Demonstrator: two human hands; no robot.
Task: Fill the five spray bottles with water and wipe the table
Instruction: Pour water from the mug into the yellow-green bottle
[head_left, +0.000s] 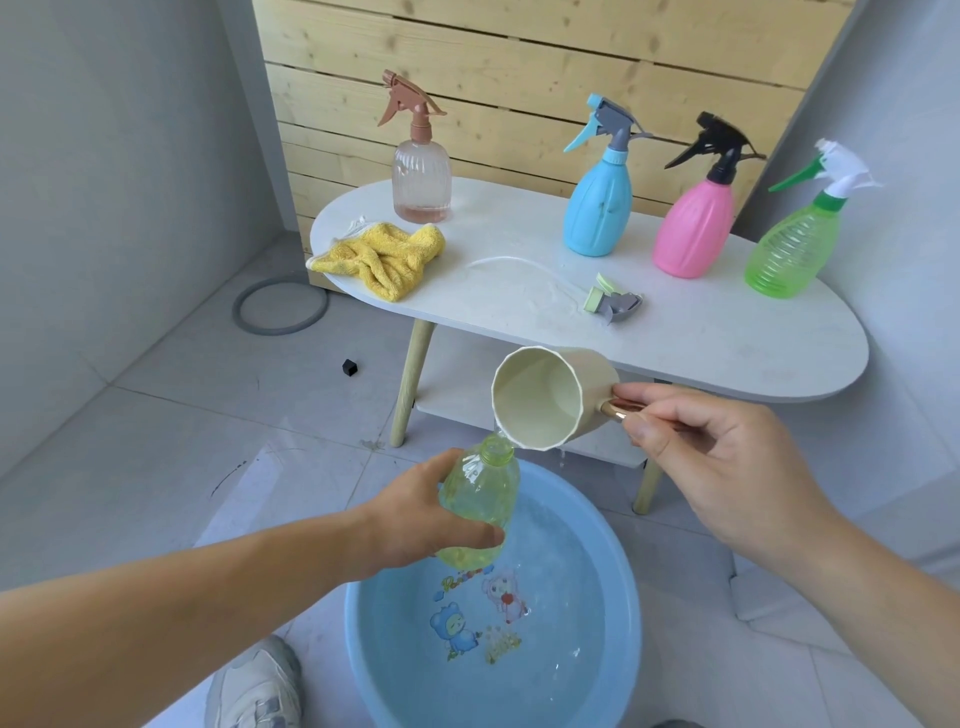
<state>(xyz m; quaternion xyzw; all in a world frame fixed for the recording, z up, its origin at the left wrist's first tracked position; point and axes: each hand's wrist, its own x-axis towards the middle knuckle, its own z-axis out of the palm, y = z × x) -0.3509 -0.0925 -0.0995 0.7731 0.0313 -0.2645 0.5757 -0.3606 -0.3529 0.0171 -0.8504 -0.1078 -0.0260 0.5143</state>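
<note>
Spray bottle (480, 499), pale yellow-green and uncapped, sits tilted in my left hand (415, 519), fingers and thumb wrapped round its body, held over the blue basin (369, 649) of water on the floor; my right hand (727, 467) pinches the shiny handle (621, 410) of a cream cup (545, 397), tipped on its side with its lip touching the bottle's open neck, a thin run of water passing between them and a few drops falling beside; behind, on the white table (701, 338), stand four capped bottles: a clear peach one (422, 176) at the left, then a blue one (597, 208), a pink one (693, 228) and a green one (789, 249); a yellow cloth (384, 254) lies crumpled near the peach bottle; a loose trigger head (613, 301) lies on its side near the table's front edge, its tube (519, 262) curving away across a wet patch; my shoe (254, 686) shows just left of the basin.
</note>
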